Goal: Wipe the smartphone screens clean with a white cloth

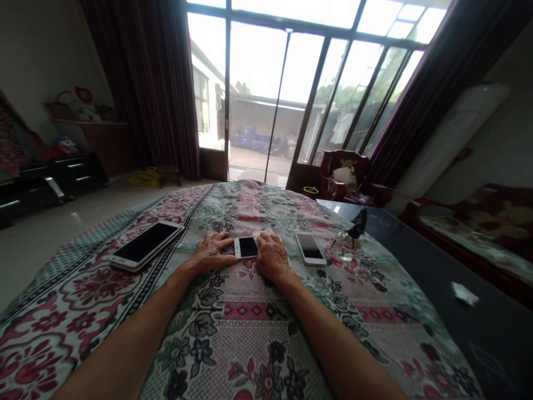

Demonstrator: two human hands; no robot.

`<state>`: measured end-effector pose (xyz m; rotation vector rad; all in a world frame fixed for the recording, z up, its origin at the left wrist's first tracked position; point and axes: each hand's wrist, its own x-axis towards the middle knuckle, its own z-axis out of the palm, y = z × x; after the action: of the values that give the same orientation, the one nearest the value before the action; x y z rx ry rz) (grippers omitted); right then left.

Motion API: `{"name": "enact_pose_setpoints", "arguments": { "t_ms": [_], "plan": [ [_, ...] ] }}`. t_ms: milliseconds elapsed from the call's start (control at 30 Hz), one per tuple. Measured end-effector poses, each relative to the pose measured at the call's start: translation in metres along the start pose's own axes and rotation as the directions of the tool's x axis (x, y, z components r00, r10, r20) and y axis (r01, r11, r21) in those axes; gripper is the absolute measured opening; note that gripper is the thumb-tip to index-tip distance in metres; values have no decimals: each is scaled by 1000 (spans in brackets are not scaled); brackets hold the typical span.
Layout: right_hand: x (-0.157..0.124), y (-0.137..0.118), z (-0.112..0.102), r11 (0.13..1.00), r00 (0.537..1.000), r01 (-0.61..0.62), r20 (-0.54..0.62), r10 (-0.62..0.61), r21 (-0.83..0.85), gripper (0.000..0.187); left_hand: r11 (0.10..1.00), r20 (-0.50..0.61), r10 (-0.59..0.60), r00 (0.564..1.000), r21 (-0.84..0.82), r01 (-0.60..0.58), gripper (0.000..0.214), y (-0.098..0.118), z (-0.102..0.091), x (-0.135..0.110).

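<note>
A small white smartphone [246, 248] lies sideways on the patterned tablecloth [266, 333], its dark screen facing up. My left hand [211, 253] steadies its left end between thumb and fingers. Over the phone's right end lies my right hand [272, 256], its bent fingers pressing on a thin white cloth or tissue [268, 232] that is mostly hidden beneath them. Just right of that hand rests another white smartphone [310, 248], screen up. A larger white tablet-like device [145, 244] with a black screen lies to the left.
A clear bottle with a black spray head [352, 236] stands on the table's right part. Beside the table, a dark glossy surface [420, 278] carries a crumpled white piece [464, 293]. Wooden chairs [343, 172], dark curtains [154, 83] and a glass door [266, 100] are beyond.
</note>
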<state>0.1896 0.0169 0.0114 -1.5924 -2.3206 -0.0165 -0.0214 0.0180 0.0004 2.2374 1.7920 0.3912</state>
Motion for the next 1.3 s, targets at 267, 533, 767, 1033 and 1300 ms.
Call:
{"name": "enact_pose_setpoints", "arguments": {
  "t_ms": [267, 533, 767, 1033, 1300],
  "plan": [
    [16, -16, 5, 983, 983, 182, 20, -181, -9, 27, 999, -55, 32, 998, 3, -32, 59, -6, 7, 2],
    [23, -6, 6, 932, 933, 360, -14, -361, -27, 22, 999, -64, 20, 998, -45, -23, 59, -5, 8, 1],
    [27, -12, 14, 902, 904, 428, -26, -427, 59, 32, 996, -91, 21, 996, -87, -28, 60, -6, 6, 3],
    [18, -12, 11, 866, 882, 471, -98, -461, 168, 21, 994, -35, 67, 997, -78, -69, 53, -8, -1, 0],
    [0, -14, 6, 851, 876, 482, -104, -470, 209, 17, 998, 84, 51, 995, -47, -47, 63, -12, -9, -4]
  ]
}}
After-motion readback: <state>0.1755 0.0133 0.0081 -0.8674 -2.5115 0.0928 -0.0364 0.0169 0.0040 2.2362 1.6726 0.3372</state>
